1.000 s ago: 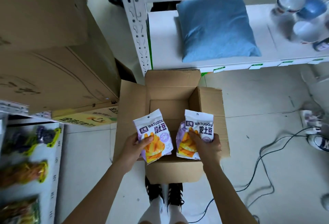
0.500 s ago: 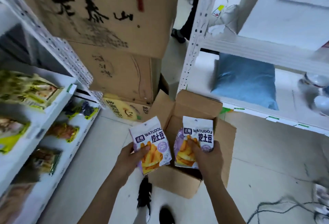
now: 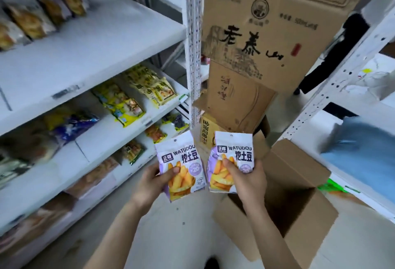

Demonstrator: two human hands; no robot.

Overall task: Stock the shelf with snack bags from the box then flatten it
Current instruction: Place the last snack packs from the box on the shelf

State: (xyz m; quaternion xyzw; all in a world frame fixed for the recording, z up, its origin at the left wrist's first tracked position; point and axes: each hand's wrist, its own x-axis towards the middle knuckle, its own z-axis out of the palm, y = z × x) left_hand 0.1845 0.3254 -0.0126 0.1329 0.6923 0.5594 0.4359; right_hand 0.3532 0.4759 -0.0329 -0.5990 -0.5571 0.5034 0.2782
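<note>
Gripping one snack bag (image 3: pixel 181 164) apiece, left hand (image 3: pixel 152 181) and right hand (image 3: pixel 245 180) fingers curl closed.

Soft, even indoor light fills the scene; no lamp shows and shadows are faint. The left snack bag (image 3: pixel 181 168) in the left hand (image 3: pixel 152 183) and the right snack bag (image 3: pixel 234 153) in the right hand (image 3: pixel 249 181) are sharpest, their print readable. Up and left of the left hand, the shelf (image 3: pixel 85 55) and its packets (image 3: pixel 130 100) smear with blur, worst toward the edge. Above the hands the printed carton (image 3: pixel 267 40) is fairly crisp, and the wide lens bends the upright (image 3: pixel 193 44). Below the right hand, the open box (image 3: pixel 299 168) is dim inside; the blue cushion (image 3: pixel 363 151) beside it is blurred.
</note>
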